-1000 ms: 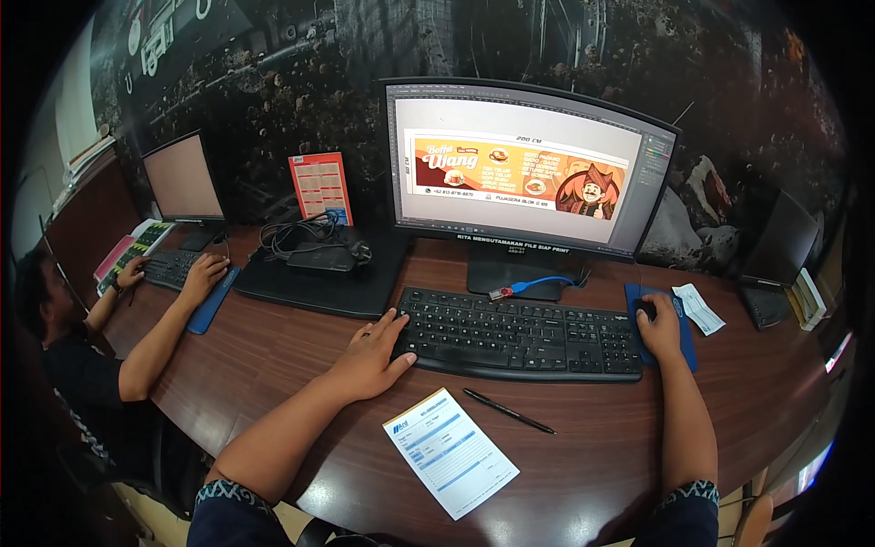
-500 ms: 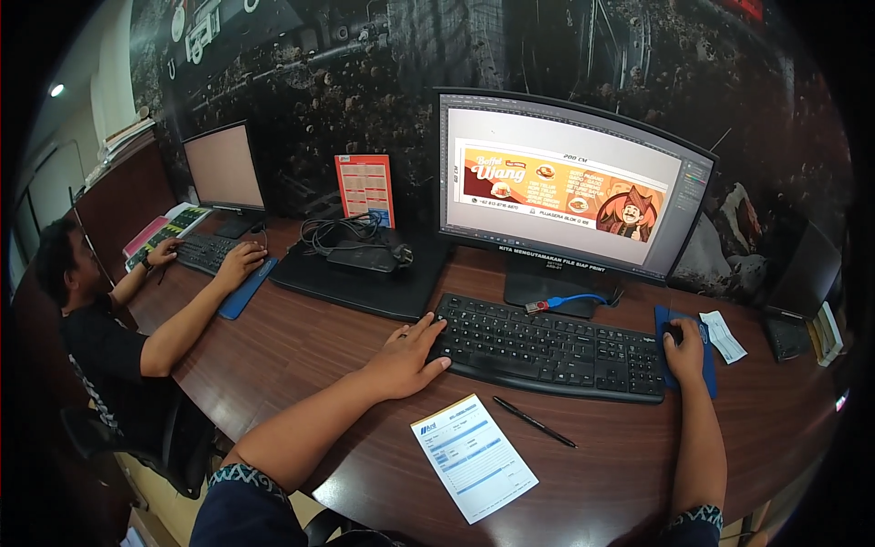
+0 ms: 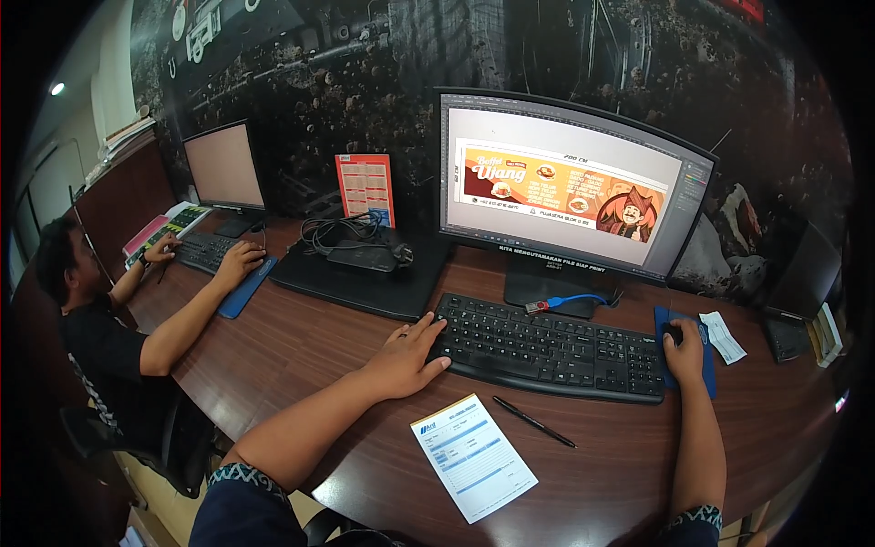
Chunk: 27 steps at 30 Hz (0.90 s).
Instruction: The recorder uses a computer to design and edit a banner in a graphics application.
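A full-size black plastic keyboard (image 3: 556, 351) lies on the glossy reddish-brown wood-grain desk (image 3: 602, 456), in front of a black-framed monitor (image 3: 570, 182). Its keys are matt black with small pale markings, a number block fills its right end, and its near edge is rounded and smooth. The bare left hand (image 3: 408, 358) rests at its left end, fingers loosely extended, thumb spread apart. The bare right hand (image 3: 687, 352) curls its fingers over a dark, mostly hidden computer mouse (image 3: 673, 335) on a flat blue mouse pad (image 3: 663, 317), just beside the keyboard.
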Available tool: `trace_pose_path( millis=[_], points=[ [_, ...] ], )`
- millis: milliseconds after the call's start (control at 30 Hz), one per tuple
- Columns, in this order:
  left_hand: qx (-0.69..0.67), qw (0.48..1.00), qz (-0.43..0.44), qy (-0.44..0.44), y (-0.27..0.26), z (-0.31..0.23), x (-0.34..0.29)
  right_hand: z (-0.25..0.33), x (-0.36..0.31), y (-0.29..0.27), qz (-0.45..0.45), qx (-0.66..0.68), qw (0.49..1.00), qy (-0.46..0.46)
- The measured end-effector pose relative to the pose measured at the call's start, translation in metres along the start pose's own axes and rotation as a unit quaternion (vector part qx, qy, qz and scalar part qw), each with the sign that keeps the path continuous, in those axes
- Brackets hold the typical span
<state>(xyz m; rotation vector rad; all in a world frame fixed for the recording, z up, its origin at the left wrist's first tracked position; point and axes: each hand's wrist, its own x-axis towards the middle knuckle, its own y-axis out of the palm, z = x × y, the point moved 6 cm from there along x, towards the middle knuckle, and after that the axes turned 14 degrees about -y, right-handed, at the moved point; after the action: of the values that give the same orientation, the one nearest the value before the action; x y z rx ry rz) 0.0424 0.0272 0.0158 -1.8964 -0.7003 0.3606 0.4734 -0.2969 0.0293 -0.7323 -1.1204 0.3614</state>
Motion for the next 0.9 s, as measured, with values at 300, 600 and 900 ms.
trace_pose_path(
  millis=[300, 600, 900],
  points=[
    [-0.001, 1.0, -0.012, 0.009, 0.0003, 0.0017, -0.0003, 0.0047, 0.0015, 0.0004, 0.005, 0.007, 1.0, -0.009],
    [0.0, 1.0, -0.014, 0.008, -0.0006, 0.0003, -0.0002, 0.0044, 0.0021, -0.0008, 0.013, 0.015, 1.0, -0.008],
    [-0.009, 1.0, -0.011, 0.008, -0.0011, -0.0006, -0.0011, 0.0033, 0.0017, -0.0003, 0.002, 0.025, 0.999, -0.02]
  ],
)
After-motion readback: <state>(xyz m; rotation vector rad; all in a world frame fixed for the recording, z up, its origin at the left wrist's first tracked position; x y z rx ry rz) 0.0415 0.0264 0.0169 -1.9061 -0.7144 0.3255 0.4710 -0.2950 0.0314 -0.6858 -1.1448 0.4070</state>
